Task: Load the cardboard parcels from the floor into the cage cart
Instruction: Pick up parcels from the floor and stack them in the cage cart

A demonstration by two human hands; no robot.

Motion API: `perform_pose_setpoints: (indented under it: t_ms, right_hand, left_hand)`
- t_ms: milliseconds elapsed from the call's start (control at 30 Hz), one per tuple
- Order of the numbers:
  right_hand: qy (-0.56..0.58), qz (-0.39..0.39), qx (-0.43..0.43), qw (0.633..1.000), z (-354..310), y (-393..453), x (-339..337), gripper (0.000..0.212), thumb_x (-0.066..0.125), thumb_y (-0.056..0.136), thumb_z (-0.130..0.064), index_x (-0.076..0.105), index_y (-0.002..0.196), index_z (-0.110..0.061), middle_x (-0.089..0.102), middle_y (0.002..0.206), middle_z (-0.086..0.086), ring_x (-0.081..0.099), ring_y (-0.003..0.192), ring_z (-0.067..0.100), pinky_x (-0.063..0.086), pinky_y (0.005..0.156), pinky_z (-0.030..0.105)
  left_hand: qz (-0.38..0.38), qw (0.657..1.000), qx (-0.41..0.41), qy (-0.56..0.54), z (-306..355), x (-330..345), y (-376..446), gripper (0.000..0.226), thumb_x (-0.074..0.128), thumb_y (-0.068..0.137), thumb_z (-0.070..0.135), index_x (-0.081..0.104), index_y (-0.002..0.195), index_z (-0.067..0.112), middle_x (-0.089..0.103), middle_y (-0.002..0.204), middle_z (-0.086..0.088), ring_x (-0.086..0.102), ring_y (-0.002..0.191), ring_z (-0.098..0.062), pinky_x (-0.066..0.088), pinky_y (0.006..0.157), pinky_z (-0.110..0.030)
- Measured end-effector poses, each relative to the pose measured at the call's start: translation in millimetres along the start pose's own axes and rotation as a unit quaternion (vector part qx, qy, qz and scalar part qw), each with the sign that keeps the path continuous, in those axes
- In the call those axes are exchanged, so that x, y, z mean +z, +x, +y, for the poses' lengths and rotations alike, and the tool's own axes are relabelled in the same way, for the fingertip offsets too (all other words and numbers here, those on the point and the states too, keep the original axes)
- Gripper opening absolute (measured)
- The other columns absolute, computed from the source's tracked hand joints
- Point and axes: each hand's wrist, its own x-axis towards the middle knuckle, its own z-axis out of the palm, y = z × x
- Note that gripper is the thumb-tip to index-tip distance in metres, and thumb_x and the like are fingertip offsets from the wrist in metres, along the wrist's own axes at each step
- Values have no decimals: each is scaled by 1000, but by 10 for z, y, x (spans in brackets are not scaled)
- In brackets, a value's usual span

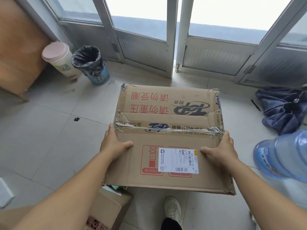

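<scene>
- Parcel (167, 138): large cardboard box, centre of view, in front of the person; top face up, showing red Chinese print, a dark logo, a white shipping label near the person's edge, and crumpled clear tape across the middle seam. The flaps at the seam are torn and dented.
- Whether the parcel rests on the floor or is lifted cannot be told; its near edge overlaps a second box below.
- Left hand (114, 141): on the parcel's left edge, thumb lying on the top face, fingers wrapped over the side out of sight. It grips the parcel.
- Right hand (221, 146): on the parcel's right edge, thumb on top near the label, fingers down the side. It grips the parcel.
- Second box (108, 208): smaller cardboard box below the parcel's near left corner, partly covered by the parcel and the left forearm.
- Shoe (172, 208): white, on the tiled floor (49, 130) just beneath the parcel's near edge.
- Bin (93, 65): black-lined, beyond the parcel to its left; a pink-lidded bin (58, 58) stands just beside it.
- Water bottle (282, 155): blue, lying right of the parcel, near the right hand.
- Dark bag (282, 108): crumpled, on the floor beyond the water bottle, right of the parcel.
- Glass doors (174, 39): beyond the parcel's far edge.
- No cage cart in view.
</scene>
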Motion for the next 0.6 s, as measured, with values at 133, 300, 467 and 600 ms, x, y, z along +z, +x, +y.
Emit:
perform_pose_setpoints:
  t_ms: [133,300,467,600]
  right_hand:
    - [20,22,-12,999,-34,-183,-213,116,86,67,-31,8,153,-19,26,152,9,38,135,29,36,106,44]
    - [43,64,-28,997,-100,-575,-592,118,85,67,-32,6,153,-21,25,152,7,38,135,28,36,107,43]
    - [78,123,-51,988,-65,-1140,-972,118,86,67,-31,6,154,-21,24,153,7,35,136,26,33,109,41]
    - [99,169,-53,979,34,-1703,-1271,121,85,68,-33,3,155,-21,21,156,8,30,140,25,31,110,41]
  left_hand:
    - [10,999,21,-25,66,-117,-189,105,84,64,39,21,147,26,41,145,-4,48,126,-27,44,101,-47]
    - [21,996,71,-49,278,-360,-505,103,85,63,39,24,144,27,44,142,-4,50,123,-28,46,98,-50]
    - [42,985,149,-78,494,-654,-887,96,85,67,31,27,144,24,45,139,-6,49,121,-26,45,97,-42]
    - [46,974,207,-80,693,-899,-1283,104,84,70,30,20,150,19,39,146,-7,43,130,-26,39,102,-40]
